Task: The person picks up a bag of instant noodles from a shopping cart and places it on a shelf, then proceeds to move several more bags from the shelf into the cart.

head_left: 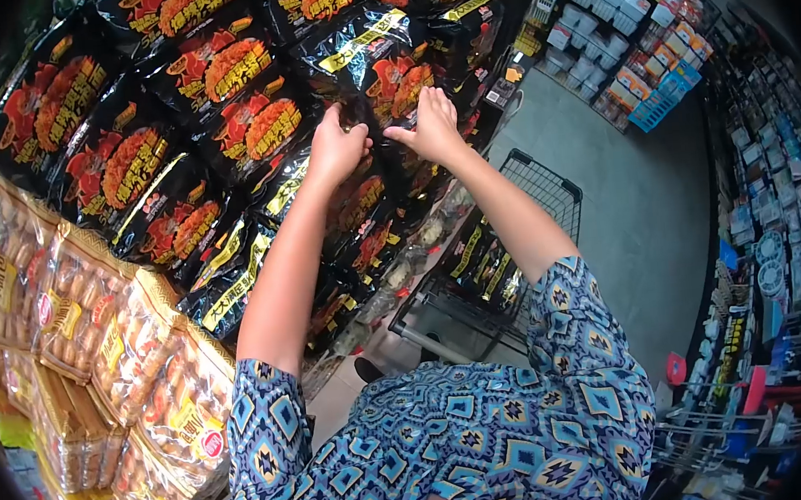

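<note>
Black snack bag (374, 50) w/ yellow strip: at 12 o'clock, among the stacked bags, just above both hands. L hand (337, 148) at 11, fingers curled in near the bag's lower edge; can't tell if it's pinching any film. R hand (432, 131) btwn 12 & 1, fingers straight & close tog., thumb stuck out toward 9; looks spread, not gripping, tho exact contact w/ the bag is hard to judge.

For good handling: match hands L & R, press evenly w/ broad palms vs. one pinched corner, b/c glossy film prob. slips & contents may crush. Bags sit tight tog., so any shift s/b slow, w/ an eye on neighbors that could slide toward 6. Keep L elbow off the bread pkgs (149, 367) at 8. Wire cart (546, 171) w/ similar bags (485, 262) is approx 3, near R forearm: watch for bumps there.
</note>
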A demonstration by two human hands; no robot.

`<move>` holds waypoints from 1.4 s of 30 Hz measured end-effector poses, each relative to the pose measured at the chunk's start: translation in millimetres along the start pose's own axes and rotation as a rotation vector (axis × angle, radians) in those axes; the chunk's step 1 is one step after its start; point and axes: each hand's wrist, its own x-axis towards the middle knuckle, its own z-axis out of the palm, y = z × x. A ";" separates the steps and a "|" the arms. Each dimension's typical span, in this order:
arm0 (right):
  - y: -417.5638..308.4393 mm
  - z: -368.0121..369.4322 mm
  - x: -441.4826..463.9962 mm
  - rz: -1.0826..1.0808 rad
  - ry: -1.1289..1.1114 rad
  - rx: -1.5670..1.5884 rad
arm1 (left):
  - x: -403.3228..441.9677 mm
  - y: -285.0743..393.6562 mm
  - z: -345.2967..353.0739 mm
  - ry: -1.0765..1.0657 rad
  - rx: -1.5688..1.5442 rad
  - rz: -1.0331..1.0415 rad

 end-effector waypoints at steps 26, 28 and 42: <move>161.1 -99.8 -129.4 0.323 0.058 0.582 | -142.9 -13.7 12.9 -0.518 -0.182 -0.098; 198.7 -94.8 -181.9 0.500 -0.017 0.390 | -173.9 -47.4 22.9 -0.614 -0.180 -0.237; 222.4 118.3 -361.3 0.920 -0.314 0.559 | -290.4 -134.7 62.5 -0.588 -0.234 -0.757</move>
